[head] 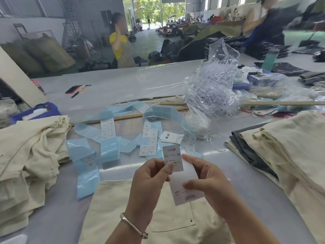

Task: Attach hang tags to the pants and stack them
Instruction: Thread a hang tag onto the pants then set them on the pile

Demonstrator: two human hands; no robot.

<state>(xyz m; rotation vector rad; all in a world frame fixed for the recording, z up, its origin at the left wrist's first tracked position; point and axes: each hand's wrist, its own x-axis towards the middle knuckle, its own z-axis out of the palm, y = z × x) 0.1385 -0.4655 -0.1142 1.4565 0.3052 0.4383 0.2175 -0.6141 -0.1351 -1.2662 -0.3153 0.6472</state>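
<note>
Head view: left hand (pixel 151 175) pinches a size sticker (pixel 172 158) printed "1103# XS"; right hand (pixel 205 180) grips a white hang tag (pixel 186 192). Both held above cream pants (pixel 123 208) at the table's (pixel 114 83) near edge. Blue backing strips (pixel 88 166) lie just beyond; folded pants stacks (pixel 290 147) sit at the right edge.

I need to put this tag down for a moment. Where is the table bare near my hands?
Bare table lies right of your right hand, before the right pants stack. A strip is also free at lower left, between the left pants pile and the pants under your hands. Ahead, label strips crowd the surface.
</note>
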